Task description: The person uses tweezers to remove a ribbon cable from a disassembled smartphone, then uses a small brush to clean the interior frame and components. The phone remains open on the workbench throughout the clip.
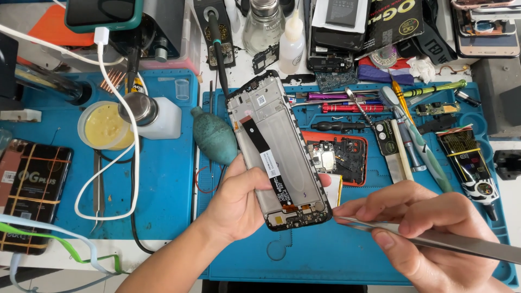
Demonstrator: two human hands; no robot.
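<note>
Left hand wrapped around the lower half of an opened phone frame, fingers curled up behind it and thumb pressed along its left edge, holding it tilted above the blue work mat. Back cover off, silver inner plate exposed, with a black flex ribbon running diagonally from upper left down toward the small board at the bottom end.

Right hand closed in a pinch on a pair of metal tweezers, thumb and forefinger pressing the blades together, remaining fingers folded underneath. Tweezer tips aimed left, just beside the lower right corner of the frame; whether touching it or just short, cannot tell.

Directly behind the frame, on the mat, an orange tray carrying a detached circuit board and black plastic pieces. Left of the frame, a teal rubber air blower lying on its side. Farther left, a round tub of yellow paste beside a white pump bottle with a steel top, and a white charging cable looping across the second mat. Upper right of the frame, a row of screwdrivers, a toothbrush and a black-and-yellow glue tube. At the far left edge, a dark phone bound with rubber bands.
</note>
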